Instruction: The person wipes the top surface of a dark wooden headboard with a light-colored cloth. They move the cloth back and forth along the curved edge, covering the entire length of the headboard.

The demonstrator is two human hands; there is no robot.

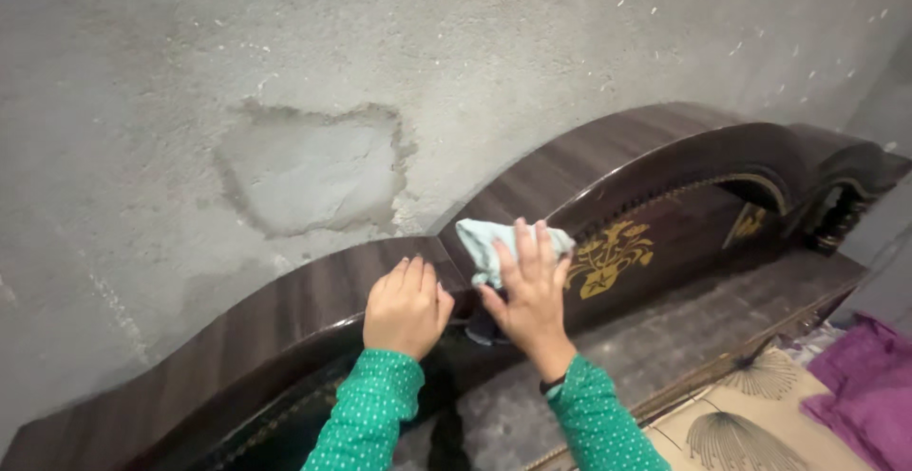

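Cloth [494, 243] partly under right hand [530, 295], headboard [285, 310] cut off (lower left), purple fabric [869, 386] cropped right

Cloth [494, 243] under right hand [532, 295] on headboard [608, 162], before wall [285, 72].

Dark wooden bed headboard [285, 310], curved top with gold flower inlay [608, 257], against grey wall. Light blue cloth [489, 243] lies on its top edge. Bed below, patterned sheet [750, 423], purple fabric [869, 376], probably bedding.
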